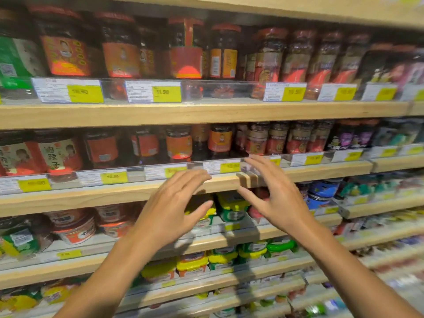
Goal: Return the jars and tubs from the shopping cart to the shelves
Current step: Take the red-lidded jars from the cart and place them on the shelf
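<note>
Dark glass jars with red and orange labels (220,141) fill the two upper wooden shelves (114,113); motion blur prevents an exact count. Green-and-yellow plastic tubs (231,208) on the shelf beneath are partly hidden behind both hands. Left hand (171,210) and right hand (273,196) hang before the shelf edge, fingers spread and relaxed, holding nothing. Yellow price tags (85,93) are unreadable.

Dark jars (220,141) with red labels stand upright in rows on the wooden shelves (183,111); yellow-lidded tubs (231,206) sit below.
</note>
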{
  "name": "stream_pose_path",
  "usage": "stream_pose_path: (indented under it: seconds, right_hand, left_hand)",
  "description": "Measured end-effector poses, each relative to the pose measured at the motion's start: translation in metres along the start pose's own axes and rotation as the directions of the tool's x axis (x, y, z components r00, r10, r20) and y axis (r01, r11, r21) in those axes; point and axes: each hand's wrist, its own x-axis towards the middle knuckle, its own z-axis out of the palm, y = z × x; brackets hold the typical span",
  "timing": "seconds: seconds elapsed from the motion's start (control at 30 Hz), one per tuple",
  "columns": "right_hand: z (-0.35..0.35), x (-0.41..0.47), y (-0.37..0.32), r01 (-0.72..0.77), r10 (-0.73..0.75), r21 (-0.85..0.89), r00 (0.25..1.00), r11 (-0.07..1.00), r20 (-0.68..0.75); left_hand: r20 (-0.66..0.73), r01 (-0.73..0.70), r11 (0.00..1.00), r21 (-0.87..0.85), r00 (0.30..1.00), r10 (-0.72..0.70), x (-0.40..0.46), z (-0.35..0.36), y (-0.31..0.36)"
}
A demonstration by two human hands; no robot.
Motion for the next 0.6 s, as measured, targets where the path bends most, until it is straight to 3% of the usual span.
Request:
stream_pose_path:
  seconds: [0.2, 0.37, 0.6]
  right_hand:
    - [-0.037, -0.063, 0.047, -0.034, 0.052, -0.162, 0.993, 0.986, 0.109]
    - [-0.084, -0.126, 0.093, -0.158, 0.204, -0.235, 0.962, 0.959, 0.183]
    - [-0.191, -0.239, 0.167, -0.335, 0.380, -0.271, 0.915, 0.902, 0.137]
  left_hand:
    - [0.137, -0.182, 0.983, -0.019, 0.974, 0.183, 0.021, 0.054, 0.045]
    - [0.232, -0.256, 0.965, -0.065, 0.936, 0.264, 0.039, 0.096, 0.101]
    - [0.299, -0.360, 0.919, -0.159, 0.870, 0.392, 0.079, 0.167, 0.249]
